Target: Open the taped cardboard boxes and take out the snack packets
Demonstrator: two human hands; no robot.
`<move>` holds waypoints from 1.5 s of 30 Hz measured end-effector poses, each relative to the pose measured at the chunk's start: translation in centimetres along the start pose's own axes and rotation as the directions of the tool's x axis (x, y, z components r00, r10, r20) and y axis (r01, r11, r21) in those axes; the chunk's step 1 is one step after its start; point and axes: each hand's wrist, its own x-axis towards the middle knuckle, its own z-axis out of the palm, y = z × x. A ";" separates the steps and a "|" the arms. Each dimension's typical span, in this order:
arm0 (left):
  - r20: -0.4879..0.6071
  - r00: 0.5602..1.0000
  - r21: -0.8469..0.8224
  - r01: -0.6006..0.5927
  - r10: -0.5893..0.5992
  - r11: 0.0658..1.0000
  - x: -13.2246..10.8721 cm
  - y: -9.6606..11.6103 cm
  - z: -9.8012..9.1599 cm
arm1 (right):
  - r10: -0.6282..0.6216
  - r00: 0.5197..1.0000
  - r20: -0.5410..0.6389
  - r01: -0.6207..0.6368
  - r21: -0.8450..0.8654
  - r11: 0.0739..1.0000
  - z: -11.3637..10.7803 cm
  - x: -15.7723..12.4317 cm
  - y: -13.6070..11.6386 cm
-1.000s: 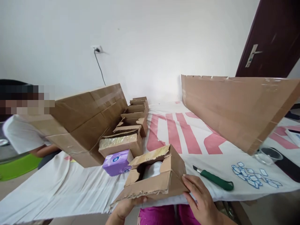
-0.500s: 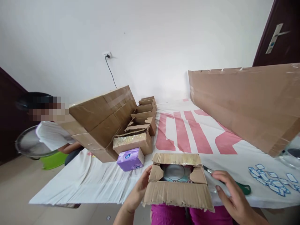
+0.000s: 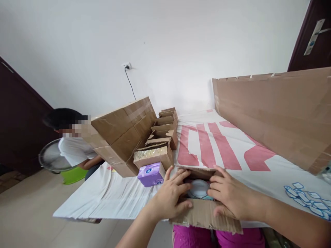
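A small cardboard box (image 3: pixel 203 213) sits at the near edge of the cloth-covered table, its top open and its front flap folded out towards me. Inside shows a round, pale, clear-looking object (image 3: pixel 199 188); its kind I cannot make out. My left hand (image 3: pixel 172 193) lies over the box's left side, fingers hooked at the flap and thumb near the front flap. Over the right side, my right hand (image 3: pixel 232 196) has its fingers on the rim and its thumb on the front flap. Both hands partly hide the side flaps.
A purple tissue pack (image 3: pixel 151 174) stands left of the box. Behind it, several open cardboard boxes (image 3: pixel 162 134) run in a row beside a large carton (image 3: pixel 124 127). A tall cardboard panel (image 3: pixel 274 113) stands at right. Another person (image 3: pixel 74 150) sits at far left.
Both hands have come onto the top of the box from its sides. The back flap no longer lies flat towards the table. A green-handled knife at right is now hidden. The view has shifted.
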 end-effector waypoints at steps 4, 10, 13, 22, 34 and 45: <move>-0.012 0.998 0.152 0.061 -0.060 0.987 -0.3 -1.5 0.1 | 0.111 0.990 -0.085 -0.126 -0.192 0.973 -0.9 -0.5 1.2; -0.028 0.998 0.135 0.067 -0.064 0.989 0.6 -2.3 0.1 | 0.076 0.997 0.017 -0.076 -0.047 0.996 -0.9 -0.6 1.5; -0.073 0.994 0.119 0.084 -0.076 0.989 0.8 -2.6 -0.2 | 0.074 0.994 0.079 -0.074 -0.002 0.997 -1.0 -0.5 1.7; -0.256 0.961 0.222 -0.046 0.103 0.974 -0.3 -1.3 -0.8 | -0.010 0.995 0.095 0.001 0.097 0.995 -1.4 -0.6 2.1; 0.021 0.993 0.354 0.105 -0.120 0.929 0.2 -0.9 -1.8 | 0.090 0.996 0.028 -0.086 -0.130 0.988 -3.7 -0.4 1.4; 0.146 0.982 0.182 0.097 -0.124 0.979 0.4 -4.9 -1.7 | 0.280 0.946 0.165 -0.275 -0.053 0.960 -4.4 -2.7 0.8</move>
